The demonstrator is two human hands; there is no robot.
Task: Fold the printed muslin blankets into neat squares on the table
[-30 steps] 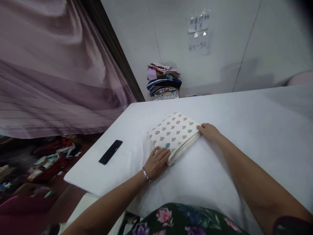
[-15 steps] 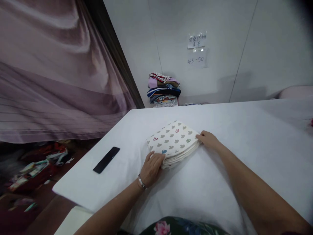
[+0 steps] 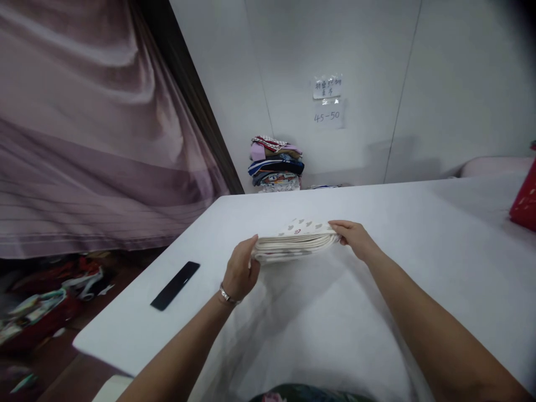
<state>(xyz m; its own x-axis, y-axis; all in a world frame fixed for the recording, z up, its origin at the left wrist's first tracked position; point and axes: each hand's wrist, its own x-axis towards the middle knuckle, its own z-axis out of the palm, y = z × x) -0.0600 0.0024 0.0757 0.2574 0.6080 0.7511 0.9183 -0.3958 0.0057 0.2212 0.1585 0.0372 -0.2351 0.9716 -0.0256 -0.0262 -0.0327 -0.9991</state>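
Observation:
A folded white cloth (image 3: 295, 245) with grey and a few coloured mouse-head prints is held between my two hands, its layered edge turned towards me. My left hand (image 3: 242, 269), with a silver band at the wrist, is closed on the near left corner, thumb below and fingers on top. On the right corner, my right hand (image 3: 353, 239) pinches the layers between thumb and fingers. The cloth looks raised off the white table (image 3: 335, 318), though its far edge is hidden.
A black phone (image 3: 175, 286) lies left on the table. Behind the far edge stands a stack of folded fabrics (image 3: 276, 164) against the wall. Something red (image 3: 525, 201) stands at the right edge. A pink curtain (image 3: 100, 134) hangs at left, above cluttered bins (image 3: 42, 315).
The cloth has been lifted and tilted so its layered edge faces me. My left hand has shifted left and up and now grips the corner. The camera view has moved slightly.

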